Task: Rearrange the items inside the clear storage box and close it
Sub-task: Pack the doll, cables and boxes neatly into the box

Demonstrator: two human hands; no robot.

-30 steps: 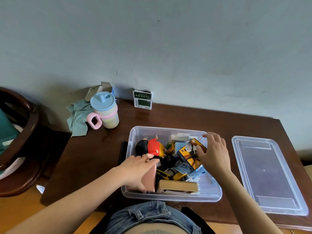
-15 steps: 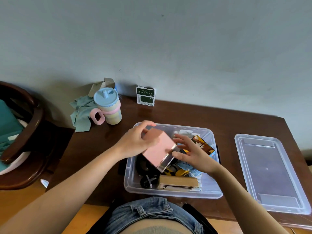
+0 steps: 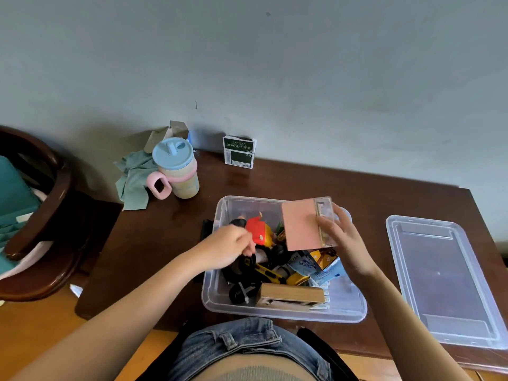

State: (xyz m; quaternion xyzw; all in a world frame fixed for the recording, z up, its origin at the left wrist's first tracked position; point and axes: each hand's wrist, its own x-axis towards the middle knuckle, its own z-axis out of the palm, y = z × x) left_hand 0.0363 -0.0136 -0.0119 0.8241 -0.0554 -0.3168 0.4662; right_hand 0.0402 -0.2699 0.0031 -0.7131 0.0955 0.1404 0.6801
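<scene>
The clear storage box [image 3: 346,309] stands open on the dark wooden table [image 3: 170,237], full of mixed items. My right hand [image 3: 343,240] holds a flat pink box [image 3: 301,226] with a clear edge above the box's far right side. My left hand [image 3: 228,247] reaches in at the left, its fingers touching a red and yellow toy figure [image 3: 259,231]; whether it grips the figure is unclear. Lower in the box lie a yellow toy vehicle [image 3: 275,273], blue packets [image 3: 316,266] and a tan wooden box [image 3: 291,295]. The clear lid [image 3: 445,279] lies flat to the right.
A lidded cup [image 3: 177,169] with a pink handle stands at the table's back left beside a green cloth [image 3: 133,182]. A small green and white carton [image 3: 238,152] leans against the wall. A dark wooden chair [image 3: 41,213] stands left of the table.
The pink box passed from my left hand to my right and rose toward the box's far right. My left hand dropped back into the box onto the toy figure.
</scene>
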